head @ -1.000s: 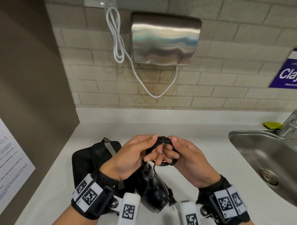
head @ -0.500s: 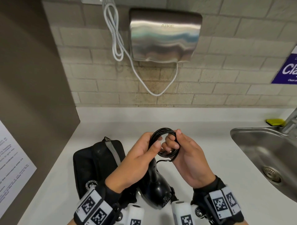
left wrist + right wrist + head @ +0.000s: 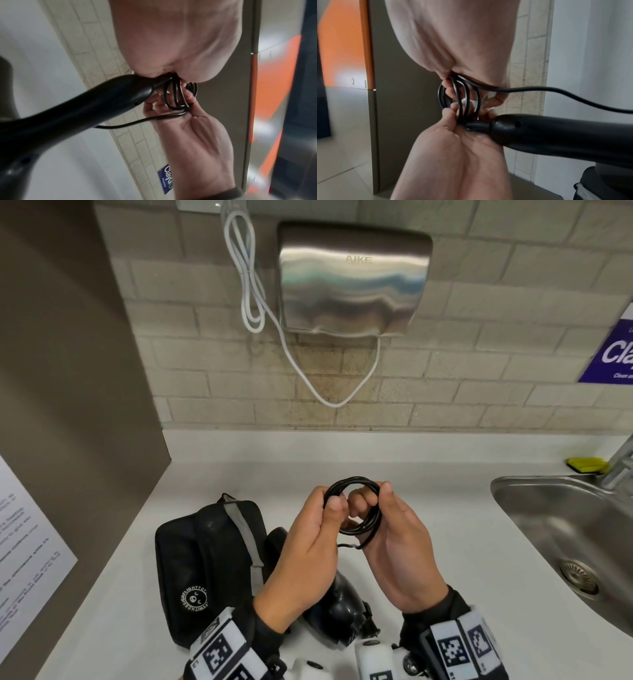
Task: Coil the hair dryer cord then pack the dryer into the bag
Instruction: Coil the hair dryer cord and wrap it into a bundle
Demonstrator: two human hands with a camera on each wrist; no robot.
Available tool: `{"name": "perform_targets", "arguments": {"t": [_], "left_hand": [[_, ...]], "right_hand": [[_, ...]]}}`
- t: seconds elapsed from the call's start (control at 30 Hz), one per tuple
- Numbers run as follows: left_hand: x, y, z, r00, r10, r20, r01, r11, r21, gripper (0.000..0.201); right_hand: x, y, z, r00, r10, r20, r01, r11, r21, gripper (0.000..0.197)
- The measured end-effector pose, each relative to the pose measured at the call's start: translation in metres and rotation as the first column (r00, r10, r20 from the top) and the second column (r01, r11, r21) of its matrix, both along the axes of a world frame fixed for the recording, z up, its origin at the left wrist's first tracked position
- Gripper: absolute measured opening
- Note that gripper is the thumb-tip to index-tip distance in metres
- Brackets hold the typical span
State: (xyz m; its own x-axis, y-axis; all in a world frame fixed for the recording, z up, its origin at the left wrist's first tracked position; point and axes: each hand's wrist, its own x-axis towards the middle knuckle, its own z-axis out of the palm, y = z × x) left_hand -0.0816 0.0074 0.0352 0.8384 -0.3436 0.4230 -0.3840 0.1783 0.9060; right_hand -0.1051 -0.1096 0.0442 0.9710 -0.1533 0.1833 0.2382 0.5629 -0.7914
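Note:
Both hands hold a black cord coil [image 3: 356, 508] of several loops above the white counter [image 3: 445, 542]. My left hand [image 3: 329, 503] pinches its left side, thumb on top; my right hand [image 3: 375, 499] curls round its right side. The black hair dryer [image 3: 339, 604] slants down below my left palm, its handle [image 3: 85, 108] meeting the coil [image 3: 175, 97] at the left fingers. In the right wrist view the loops [image 3: 462, 97] span both hands, and a loose strand [image 3: 556, 92] trails off right. The black bag [image 3: 205, 559] lies left of the dryer.
A steel sink [image 3: 565, 542] is set into the counter at the right, with a yellow sponge [image 3: 585, 463] behind it. A brown panel [image 3: 68, 405] walls off the left side. A steel hand dryer [image 3: 352, 278] with a white cable hangs on the brick wall.
Both hands have lifted the coil slightly and shifted their grip: the left thumb now sits on top of the loops. The bag has not moved.

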Motion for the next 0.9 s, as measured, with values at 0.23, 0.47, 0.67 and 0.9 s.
{"name": "perform_targets", "arguments": {"t": [0.23, 0.47, 0.67, 0.9], "left_hand": [[0.000, 0.002, 0.000, 0.993, -0.022, -0.117, 0.021, 1.000, -0.010, 0.035], [0.010, 0.009, -0.003, 0.995, 0.100, -0.016, -0.097, 0.986, 0.133, 0.038], [0.022, 0.017, -0.002, 0.997, 0.049, 0.056, -0.061, 0.966, 0.251, 0.035], [0.014, 0.014, 0.006, 0.980, -0.128, 0.152, 0.061, 0.921, 0.384, 0.038]], "right_hand": [[0.003, -0.004, -0.009, 0.995, -0.062, -0.076, 0.050, 0.987, -0.152, 0.037], [-0.008, -0.013, 0.000, 0.969, -0.249, -0.009, 0.189, 0.760, -0.622, 0.028], [-0.024, -0.035, 0.026, 0.879, -0.275, 0.389, 0.465, 0.324, -0.824, 0.012], [0.003, -0.044, 0.041, 0.791, -0.269, 0.549, 0.602, 0.182, -0.777, 0.013]]}}
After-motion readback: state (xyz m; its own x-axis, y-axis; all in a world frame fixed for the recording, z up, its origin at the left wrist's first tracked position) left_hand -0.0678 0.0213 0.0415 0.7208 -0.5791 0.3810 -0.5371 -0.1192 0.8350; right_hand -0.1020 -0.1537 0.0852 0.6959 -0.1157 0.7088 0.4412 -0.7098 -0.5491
